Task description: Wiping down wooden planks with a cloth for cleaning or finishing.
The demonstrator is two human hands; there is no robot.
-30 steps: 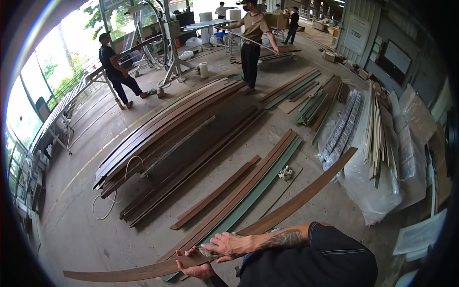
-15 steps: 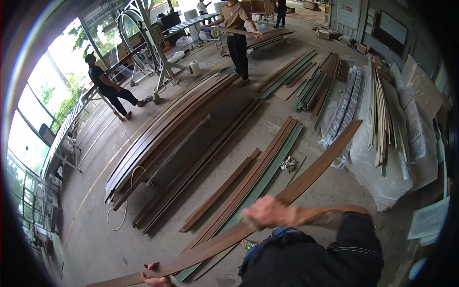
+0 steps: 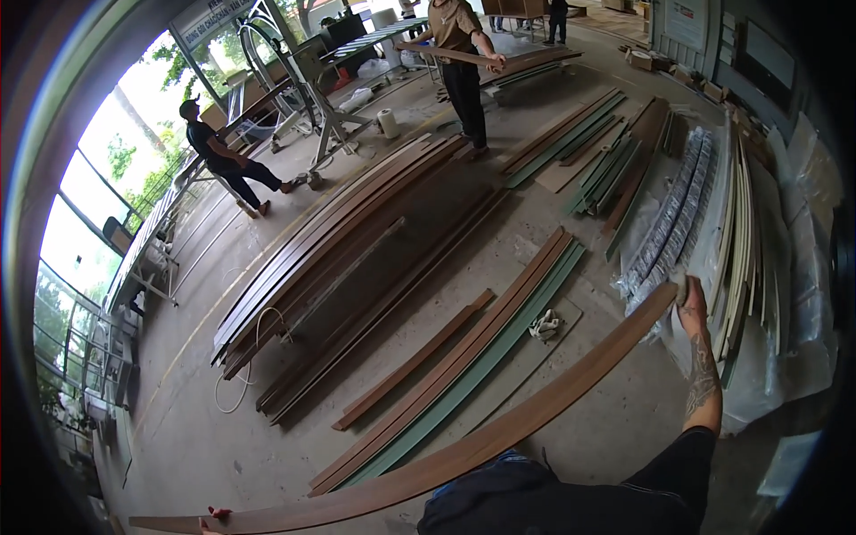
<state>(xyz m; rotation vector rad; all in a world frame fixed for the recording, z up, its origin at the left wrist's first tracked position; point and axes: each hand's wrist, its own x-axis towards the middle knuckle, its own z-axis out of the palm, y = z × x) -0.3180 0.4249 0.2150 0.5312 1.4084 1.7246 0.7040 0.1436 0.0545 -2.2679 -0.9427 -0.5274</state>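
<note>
A long brown wood-look plank (image 3: 499,437) stretches across in front of me from the lower left to the right. My left hand (image 3: 214,519) grips its edge near the lower-left end, fingertips curled over the near side; most of that hand is hidden. At the plank's far right end is my right hand (image 3: 692,312), closed around a small greyish pad or cloth (image 3: 682,291) pressed against the plank's tip. Exactly what the pad is cannot be made out. My right arm is stretched out.
Brown and green planks (image 3: 481,357) lie on the floor beyond, with pale gloves (image 3: 544,325) beside them. A long plank stack (image 3: 357,214) stands left. Plastic-wrapped bundles (image 3: 669,214) and cream strips (image 3: 736,241) lie right. One person (image 3: 459,71) carries a plank; another (image 3: 218,156) sits at left.
My right hand has slid along the plank from its middle to its far right end, the arm straightening. The plank's right end now sits lower in view. My left hand still holds the other end.
</note>
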